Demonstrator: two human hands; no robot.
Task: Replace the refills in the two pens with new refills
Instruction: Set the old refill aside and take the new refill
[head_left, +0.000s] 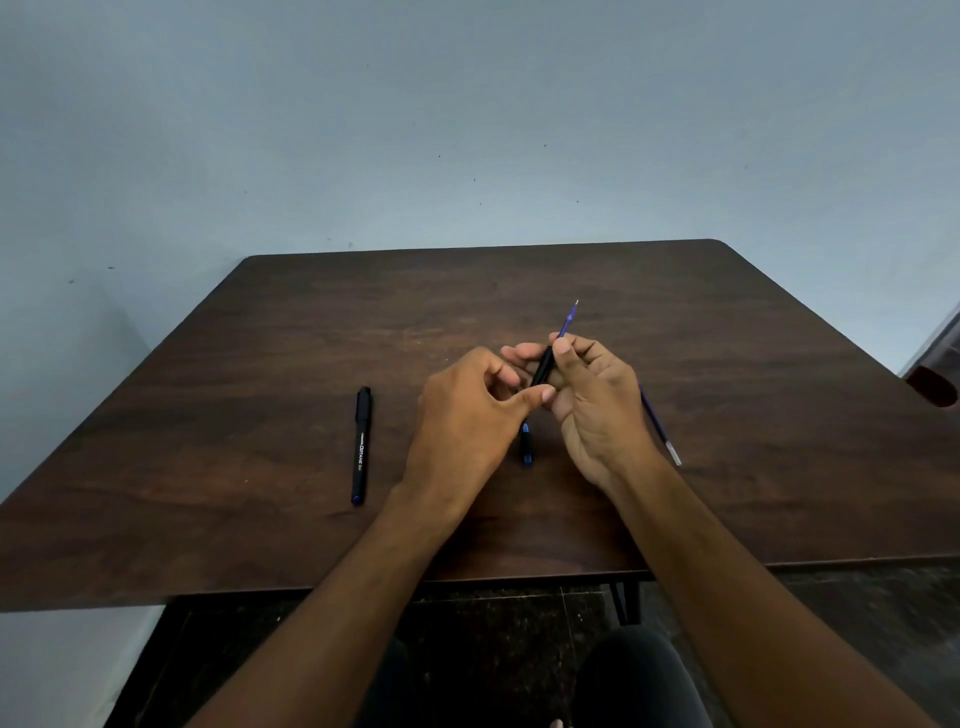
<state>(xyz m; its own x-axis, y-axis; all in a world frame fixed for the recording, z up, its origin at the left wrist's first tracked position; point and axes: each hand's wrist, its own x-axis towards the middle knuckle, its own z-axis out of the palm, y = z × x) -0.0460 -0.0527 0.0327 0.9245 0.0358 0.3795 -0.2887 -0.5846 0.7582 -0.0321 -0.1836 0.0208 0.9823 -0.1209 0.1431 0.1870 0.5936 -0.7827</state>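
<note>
Above the middle of the dark wooden table (260, 519), my left hand (467, 410) and my right hand (597, 405) both hold a black pen barrel (543, 366). A blue refill (569, 317) sticks out of the barrel's far end, tip up and away from me. A small black and blue pen part (527, 444) lies on the table under my hands. A second black pen (361, 447), capped, lies to the left. Another blue refill (658, 426) lies on the table to the right, partly hidden by my right hand.
The table stands against a pale blue-grey wall (467, 130). A dark reddish object (932, 387) sits at the table's right edge. My knees and the dark floor show below the table's near edge.
</note>
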